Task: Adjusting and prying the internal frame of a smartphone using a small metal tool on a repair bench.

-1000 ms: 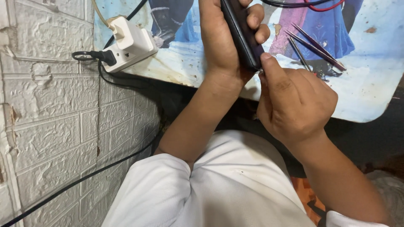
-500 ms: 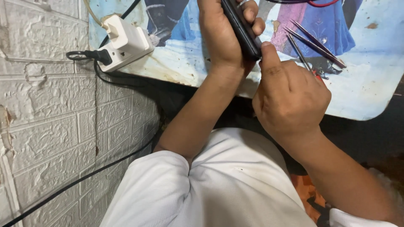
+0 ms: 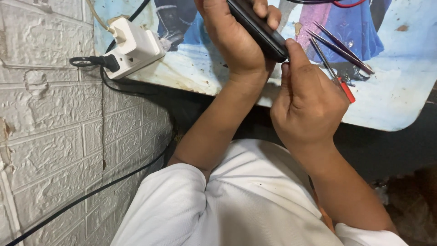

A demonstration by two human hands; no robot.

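- Phone [image 3: 257, 29]: a slim, dark, flat slab, held edge-on to the camera above the tabletop [image 3: 400, 95], so only one long side and the lower end show. The screen face cannot be seen.
- Handling, as a judgement: rigid and light enough for one hand; the smooth dark casing is likely slippery, and any glass face would be fragile (avoid point pressure or twisting).
- Grip points, as a judgement: take it by the two long edges, leaving the lower end free for work.
- Left hand [image 3: 232, 41]: wrapped around the phone's body, fingers curled over the far edge, palm against the near side.
- Right hand [image 3: 309, 102]: loosely closed, thumb tip pressed at the phone's lower end. Whether it pinches a small tool or part there cannot be told.
- Near the right hand: dark tweezers [image 3: 341, 43] and a thin screwdriver with a red handle [image 3: 339, 79] lie on the printed tabletop, just beside the knuckles.
- Further out: a white power strip [image 3: 136, 48] with a black plug sits at the tabletop's left corner, next to a white textured wall [image 3: 50, 136].
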